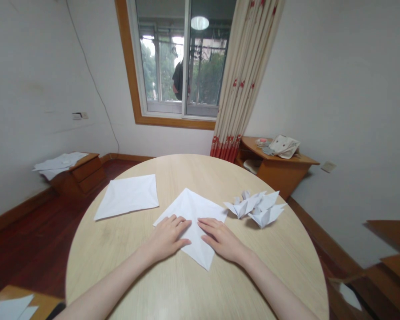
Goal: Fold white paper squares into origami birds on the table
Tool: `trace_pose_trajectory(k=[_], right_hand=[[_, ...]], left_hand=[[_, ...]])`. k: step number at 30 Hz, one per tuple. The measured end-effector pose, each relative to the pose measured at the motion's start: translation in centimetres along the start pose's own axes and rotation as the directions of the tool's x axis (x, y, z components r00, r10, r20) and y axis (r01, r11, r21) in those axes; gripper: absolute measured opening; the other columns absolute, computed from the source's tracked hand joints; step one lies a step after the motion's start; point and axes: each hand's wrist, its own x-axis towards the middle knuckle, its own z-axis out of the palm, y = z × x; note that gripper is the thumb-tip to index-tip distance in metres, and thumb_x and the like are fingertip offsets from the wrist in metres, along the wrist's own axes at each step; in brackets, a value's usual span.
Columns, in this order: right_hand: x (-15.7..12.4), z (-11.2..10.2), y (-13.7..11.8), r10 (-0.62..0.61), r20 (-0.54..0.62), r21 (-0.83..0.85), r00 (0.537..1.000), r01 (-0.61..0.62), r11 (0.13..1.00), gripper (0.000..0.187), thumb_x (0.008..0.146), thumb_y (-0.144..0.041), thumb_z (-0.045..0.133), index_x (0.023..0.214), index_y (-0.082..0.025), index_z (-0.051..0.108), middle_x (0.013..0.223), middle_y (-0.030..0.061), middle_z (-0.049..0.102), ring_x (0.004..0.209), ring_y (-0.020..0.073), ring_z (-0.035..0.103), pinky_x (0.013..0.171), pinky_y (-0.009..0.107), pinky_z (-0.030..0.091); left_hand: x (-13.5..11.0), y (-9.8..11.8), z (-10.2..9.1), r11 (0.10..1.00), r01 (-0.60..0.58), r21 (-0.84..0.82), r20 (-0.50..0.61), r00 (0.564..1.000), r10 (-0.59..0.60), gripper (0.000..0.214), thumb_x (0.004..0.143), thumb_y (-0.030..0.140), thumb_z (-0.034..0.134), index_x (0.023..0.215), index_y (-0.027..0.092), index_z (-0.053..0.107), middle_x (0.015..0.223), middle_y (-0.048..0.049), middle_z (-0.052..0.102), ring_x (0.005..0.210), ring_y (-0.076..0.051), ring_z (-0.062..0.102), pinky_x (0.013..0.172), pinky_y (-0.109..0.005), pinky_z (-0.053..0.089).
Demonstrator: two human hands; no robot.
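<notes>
White paper, one squared sheet (194, 226) with some creases, is laid flat near the middle of a round wooden table (193, 300), and it is turned like a diamond: one corner is pointed away from the person, one corner toward the person, slightly to the right. Its long axis is marked by a crease which runs from the far corner to the near corner, and this crease passes through the narrow gap between the two hands. By the left hand (169, 234) the left half is covered in part, and by the right hand (220, 238) the right half. Both hands are placed palm down, with fingers extended and pointed inward; nothing is seen to be gripped, the paper is only touched from above. The right fingertips seem to be a little nearer to the crease than the left ones, so any fold along it could, as it is judged, be reached equally easily from both sides. Farther out, a flat stack of white paper (128, 198) is placed to the left, well apart from the left hand, while a group of folded paper cranes (266, 212) is set to the right, nearer to the right hand.
</notes>
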Motion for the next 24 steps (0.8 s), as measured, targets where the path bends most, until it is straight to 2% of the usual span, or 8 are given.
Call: trace_pose_trajectory(k=[6, 13, 24], right_hand=[[-0.1, -0.3, -0.5, 0.019, 0.028, -0.027, 0.999, -0.018, 0.999, 0.041, 0.095, -0.034, 0.048, 0.135, -0.025, 0.051, 0.14, 0.0073, 0.05, 0.129, 0.0242, 0.044, 0.108, 0.045, 0.033], [-0.1, -0.5, -1.1, -0.014, 0.041, -0.037, 0.999, 0.015, 0.999, 0.04, 0.094, -0.033, 0.05, 0.132, -0.023, 0.054, 0.138, 0.0077, 0.052, 0.126, 0.0248, 0.046, 0.107, 0.044, 0.035], [-0.4, -1.3, -1.9, -0.052, 0.068, -0.019, 0.996, 0.054, 0.998, 0.036, 0.088, -0.032, 0.059, 0.123, -0.023, 0.062, 0.134, 0.0068, 0.056, 0.122, 0.0259, 0.05, 0.105, 0.045, 0.036]], left_hand=[[0.0, -1.1, 0.1, 0.997, -0.024, -0.07, -0.015, 1.0, 0.023, 0.04, 0.091, 0.03, 0.055, 0.13, 0.022, 0.049, 0.124, -0.0083, 0.057, 0.112, -0.027, 0.048, 0.092, -0.042, 0.042], [0.0, -2.2, 0.2, 0.981, -0.097, -0.166, -0.099, 0.992, 0.082, 0.04, 0.089, 0.011, 0.052, 0.127, 0.022, 0.051, 0.121, -0.0072, 0.06, 0.11, -0.023, 0.05, 0.094, -0.04, 0.044], [0.0, -2.9, 0.6, 0.963, -0.145, -0.227, -0.133, 0.984, 0.117, 0.039, 0.091, 0.005, 0.045, 0.124, 0.022, 0.055, 0.117, -0.0065, 0.063, 0.108, -0.019, 0.054, 0.093, -0.035, 0.047]])
